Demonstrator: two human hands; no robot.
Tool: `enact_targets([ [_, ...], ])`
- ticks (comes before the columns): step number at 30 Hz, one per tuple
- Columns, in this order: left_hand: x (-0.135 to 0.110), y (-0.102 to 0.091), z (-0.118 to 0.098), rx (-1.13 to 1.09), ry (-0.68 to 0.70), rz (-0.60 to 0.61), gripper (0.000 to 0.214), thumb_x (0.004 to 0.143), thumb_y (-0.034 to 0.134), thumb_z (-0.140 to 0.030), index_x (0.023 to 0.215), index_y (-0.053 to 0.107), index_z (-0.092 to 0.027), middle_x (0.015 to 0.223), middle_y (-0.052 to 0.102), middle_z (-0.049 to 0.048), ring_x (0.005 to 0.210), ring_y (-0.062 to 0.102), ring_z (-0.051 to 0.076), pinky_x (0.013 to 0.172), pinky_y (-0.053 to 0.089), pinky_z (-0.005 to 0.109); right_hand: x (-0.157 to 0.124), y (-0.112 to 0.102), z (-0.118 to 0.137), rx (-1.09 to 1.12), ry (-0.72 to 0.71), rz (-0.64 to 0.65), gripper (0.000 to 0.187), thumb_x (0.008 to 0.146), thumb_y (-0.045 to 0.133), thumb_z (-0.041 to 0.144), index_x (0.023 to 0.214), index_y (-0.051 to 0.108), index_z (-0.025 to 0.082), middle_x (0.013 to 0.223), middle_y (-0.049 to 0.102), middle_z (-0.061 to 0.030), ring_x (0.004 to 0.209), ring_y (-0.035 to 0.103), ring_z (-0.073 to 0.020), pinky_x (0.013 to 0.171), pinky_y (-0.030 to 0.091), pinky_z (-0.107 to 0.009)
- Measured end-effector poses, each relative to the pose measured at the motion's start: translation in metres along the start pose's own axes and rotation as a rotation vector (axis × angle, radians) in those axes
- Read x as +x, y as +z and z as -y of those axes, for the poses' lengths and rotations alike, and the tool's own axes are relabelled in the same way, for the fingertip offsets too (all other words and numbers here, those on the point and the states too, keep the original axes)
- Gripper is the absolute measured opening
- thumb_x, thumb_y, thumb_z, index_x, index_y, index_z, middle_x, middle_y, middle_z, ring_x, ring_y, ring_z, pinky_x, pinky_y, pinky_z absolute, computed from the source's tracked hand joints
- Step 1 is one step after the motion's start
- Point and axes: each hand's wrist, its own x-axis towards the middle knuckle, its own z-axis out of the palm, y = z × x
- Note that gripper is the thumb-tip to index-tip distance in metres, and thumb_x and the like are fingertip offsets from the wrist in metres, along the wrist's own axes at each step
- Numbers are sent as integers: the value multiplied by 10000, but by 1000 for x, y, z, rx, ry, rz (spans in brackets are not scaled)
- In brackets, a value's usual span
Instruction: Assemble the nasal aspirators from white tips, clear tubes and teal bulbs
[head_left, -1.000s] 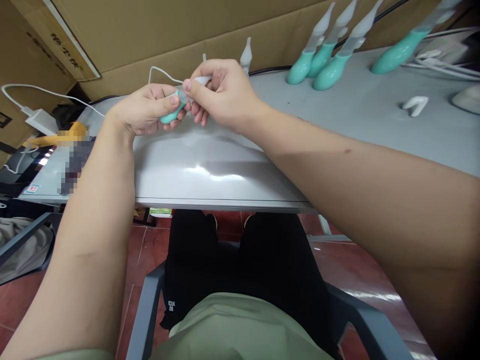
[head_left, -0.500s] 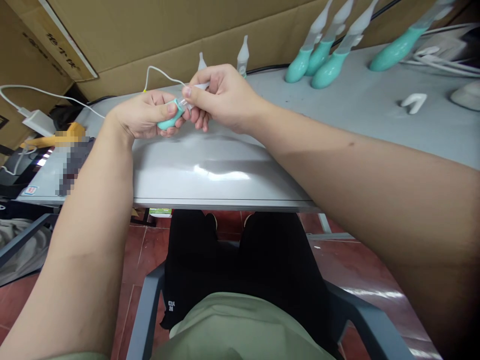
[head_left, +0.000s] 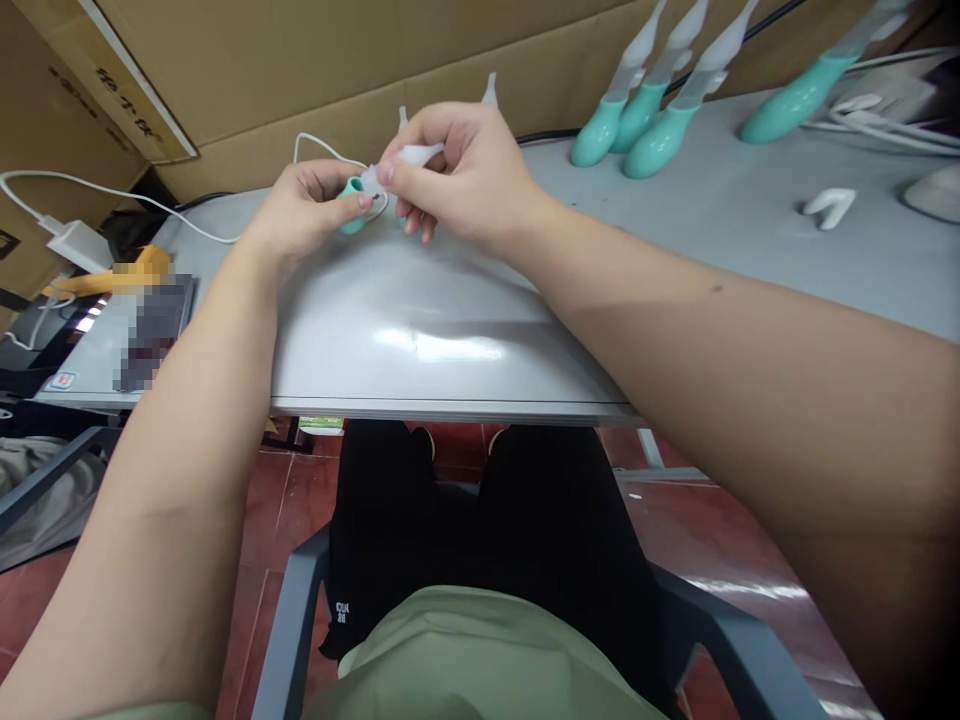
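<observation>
My left hand point(head_left: 311, 210) is closed around a teal squeeze bulb point(head_left: 351, 222), its open mouth facing up beside the thumb. My right hand point(head_left: 465, 175) pinches a translucent white nozzle point(head_left: 420, 154) pointing right. At the nozzle's left end a clear connector piece point(head_left: 370, 182) sits close to the left thumb and just right of the bulb's mouth. The nozzle and bulb look apart. Partly hidden behind my right hand stand two more white nozzle tips point(head_left: 490, 90). A bit of teal shows below my right fingers; what it belongs to is hidden.
Several assembled teal nasal aspirators point(head_left: 660, 140) stand at the back right. A small white plastic piece point(head_left: 829, 207) lies on the grey table point(head_left: 465, 310). White cables and a charger point(head_left: 79, 245) are at the left, by a blurred dark phone-like object point(head_left: 161, 330). Cardboard point(head_left: 300, 70) borders the back.
The nozzle with its connector has come out of the bulb's mouth. My right hand has moved slightly up and right; the bulb has turned more upright in my left hand.
</observation>
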Motion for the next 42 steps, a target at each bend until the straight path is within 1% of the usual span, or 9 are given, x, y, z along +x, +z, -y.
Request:
enact_targets([
  [3, -3, 7, 0, 40, -20, 6, 685, 908, 1154, -870, 1015, 806, -289, 666, 621, -44, 1205, 701, 269, 1092, 569, 428, 0, 0, -5, -33, 7, 25, 372, 1104, 895, -5, 916, 726, 268, 719, 716, 57, 616, 667, -147, 549, 530, -254],
  [6, 0, -14, 20, 131, -4, -72, 649, 936, 1171, -790, 1051, 798, -272, 676, 623, -78, 1127, 670, 217, 1075, 532, 389, 0, -1, -12, -33, 22, 39, 329, 1043, 982, 71, 959, 743, 280, 755, 737, 67, 651, 667, -152, 587, 562, -272],
  [9, 8, -43, 48, 222, 29, -326, 642, 795, 1261, -651, 1021, 805, -260, 825, 752, -63, 975, 669, 191, 945, 504, 370, -2, -1, -20, -9, 38, 65, 289, 966, 1051, 191, 961, 784, 303, 781, 765, 44, 695, 717, -183, 625, 625, -304],
  [13, 13, -57, 67, 223, -13, -380, 624, 803, 1244, -488, 1221, 834, -271, 1055, 866, -81, 1051, 687, 192, 1009, 503, 377, -6, 1, -25, 25, 68, 98, 260, 897, 1092, 351, 921, 835, 372, 800, 789, 13, 799, 825, -265, 717, 740, -362],
  [17, 8, -51, 56, 251, -58, -446, 635, 711, 1217, -326, 1221, 849, -236, 1107, 858, -92, 1024, 643, 166, 972, 477, 379, -8, 3, -16, -8, 97, 74, 261, 1050, 1001, 256, 876, 826, 339, 765, 770, 14, 695, 748, -215, 628, 659, -315],
  [23, 1, -47, 30, 330, 248, -585, 310, 873, 1107, -264, 1115, 916, -229, 1050, 878, -64, 1057, 698, 209, 990, 525, 387, -4, 8, -12, -140, 49, 15, 462, 1241, 827, 126, 813, 726, 268, 672, 674, 25, 544, 577, -142, 460, 441, -267],
  [30, -7, -31, 23, 224, 186, -210, 410, 888, 1146, -472, 1140, 966, -202, 1077, 953, 19, 1037, 820, 265, 971, 620, 424, 2, 14, -18, -190, 1, -89, 507, 1319, 731, 71, 879, 591, 281, 672, 677, 60, 529, 599, -125, 450, 419, -251],
  [36, -7, -18, 17, 259, 153, -267, 303, 821, 1166, -478, 832, 945, -272, 858, 885, 7, 826, 720, 243, 750, 604, 377, -3, 14, -11, -187, 28, -23, 427, 1245, 756, -15, 956, 647, 281, 661, 719, 76, 549, 609, -143, 516, 485, -226],
  [42, -8, -22, 17, 213, 111, -194, 364, 846, 1194, -455, 809, 905, -236, 821, 861, 33, 693, 737, 198, 693, 619, 370, -4, 20, -9, -101, 54, 10, 491, 1349, 687, 67, 907, 629, 271, 662, 689, 60, 568, 628, -127, 527, 496, -209],
])
